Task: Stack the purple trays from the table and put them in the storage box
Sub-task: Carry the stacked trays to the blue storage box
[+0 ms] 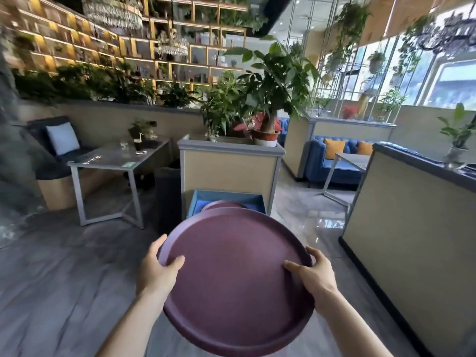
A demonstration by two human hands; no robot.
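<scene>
A large round purple tray [231, 274] fills the lower middle of the head view, held level in front of me above the floor. My left hand [157, 271] grips its left rim with the thumb on top. My right hand [313, 275] grips its right rim the same way. A second rim shows under the near edge, so it looks like a stack. Just beyond stands the blue storage box [226, 197] on the floor, open on top. Another purple tray [224, 205] lies inside it, mostly hidden behind the held tray.
A beige planter partition [229, 168] with potted plants rises right behind the box. A grey table [116, 161] with glasses stands at the left, beside a dark armchair. A long beige partition wall [407, 228] runs along the right. Grey floor lies around me.
</scene>
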